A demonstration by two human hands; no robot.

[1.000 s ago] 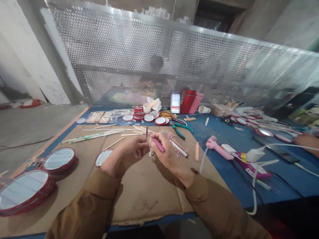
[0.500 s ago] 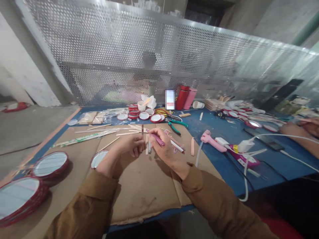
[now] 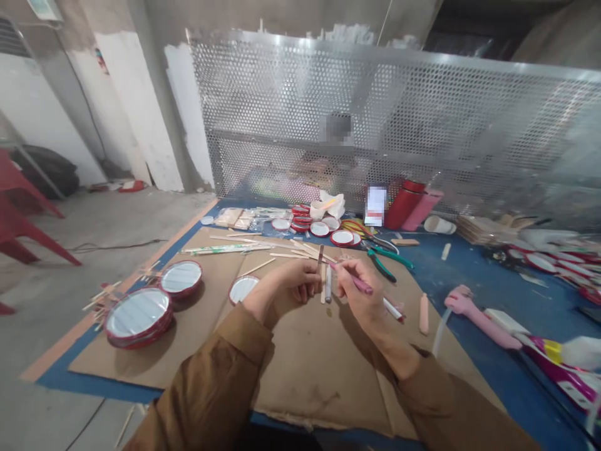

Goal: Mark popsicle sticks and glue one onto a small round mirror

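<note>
My left hand point(image 3: 300, 282) is closed, pinching a narrow dark brown stick point(image 3: 320, 254) that stands up from its fingertips. My right hand point(image 3: 364, 291) is closed around a pink pen point(image 3: 360, 285), whose far end points toward the brown stick; whether they touch I cannot tell. Between the hands a grey marker-like tube point(image 3: 328, 285) and a pale craft stick point(image 3: 323, 294) lie on the cardboard point(image 3: 300, 363). Beyond the hands are several loose wooden sticks point(image 3: 291, 255). A round red-rimmed disc point(image 3: 243, 288) is partly covered by my left forearm.
Two larger red-rimmed round pieces point(image 3: 138, 313) point(image 3: 181, 277) stand at the left. Green-handled pliers point(image 3: 382, 263), a red bottle point(image 3: 404, 205) and a lit phone point(image 3: 375, 205) are farther back. On the right lie a pink glue gun point(image 3: 483, 316) and a purple power strip point(image 3: 558, 369).
The view has turned left, so everything appears farther right and more floor shows. Both hands keep their holds, with little visible change between them.
</note>
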